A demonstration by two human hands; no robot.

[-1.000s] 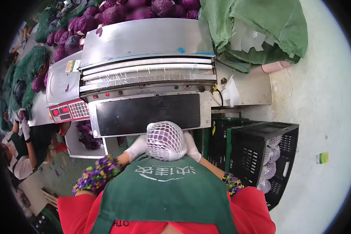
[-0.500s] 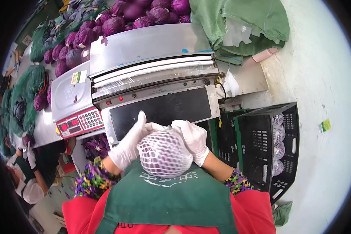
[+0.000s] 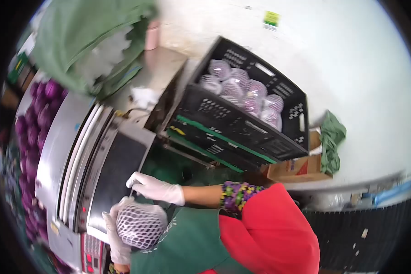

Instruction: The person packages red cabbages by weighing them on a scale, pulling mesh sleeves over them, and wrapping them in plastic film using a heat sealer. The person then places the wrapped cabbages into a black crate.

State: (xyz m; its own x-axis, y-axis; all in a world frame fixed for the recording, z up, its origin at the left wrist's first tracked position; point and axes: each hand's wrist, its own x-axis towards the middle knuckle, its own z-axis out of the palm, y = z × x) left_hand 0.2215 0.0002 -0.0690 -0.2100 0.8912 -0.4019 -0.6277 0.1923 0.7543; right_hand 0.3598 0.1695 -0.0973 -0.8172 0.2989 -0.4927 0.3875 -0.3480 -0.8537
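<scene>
A purple cabbage in a white foam net (image 3: 141, 226) rests against the front of my green apron. My left hand (image 3: 116, 235), in a white glove, holds it from the far side, with the thumb stretched up along it. Just off the cabbage is my right hand (image 3: 155, 188), also gloved. Its fingers are loosely bent, thumb and forefinger apart, and nothing shows in them. Beside both hands lies the black plate (image 3: 118, 171) of the film wrapping machine (image 3: 80, 171).
A black crate (image 3: 242, 121) of netted cabbages stands on another crate by the white wall. Bare purple cabbages (image 3: 34, 132) are piled beyond the machine. A red-fronted scale (image 3: 92, 253) sits beside it. A green sack (image 3: 86, 36) and a pink bottle (image 3: 152, 35) are at the back.
My view has swung right towards the crate. My right hand has come off the netted cabbage, while the left still holds it against the apron.
</scene>
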